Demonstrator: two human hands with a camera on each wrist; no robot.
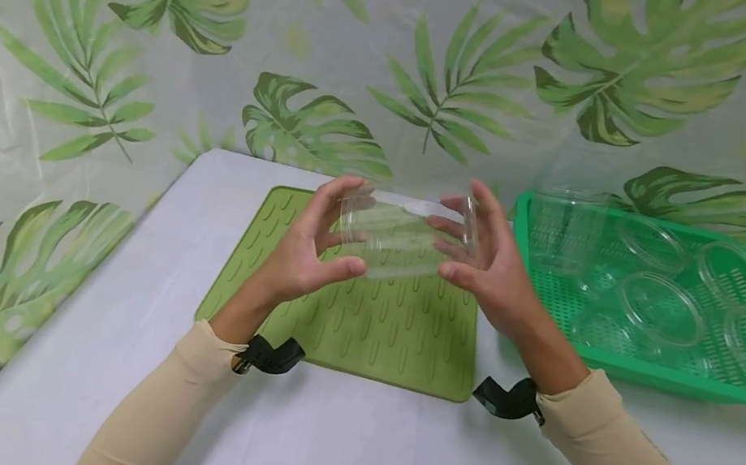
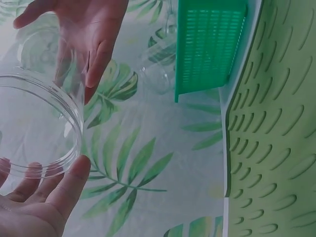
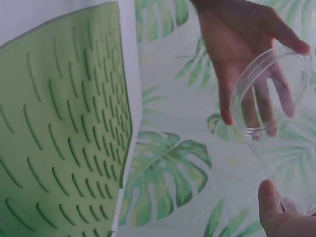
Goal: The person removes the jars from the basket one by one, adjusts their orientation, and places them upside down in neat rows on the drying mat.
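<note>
A clear plastic jar (image 1: pixel 402 237) is held lying on its side, above the green mat. My left hand (image 1: pixel 303 254) grips its left end, thumb in front and fingers behind. At the other end, my right hand (image 1: pixel 502 275) holds it the same way. In the left wrist view, the jar's ridged open rim (image 2: pixel 74 116) rests by the left fingertips. The right wrist view shows the left hand (image 3: pixel 242 47) spread around that rim, with the right thumb (image 3: pixel 269 197) against the jar's faint other end.
Below the jar lies a green ridged mat (image 1: pixel 362 342) on a white-covered table (image 1: pixel 338 441). To the right stands a green plastic basket (image 1: pixel 645 375) with an upright clear jar (image 1: pixel 566 232) and several clear round-rimmed pieces. A leaf-print cloth (image 1: pixel 347 31) hangs behind.
</note>
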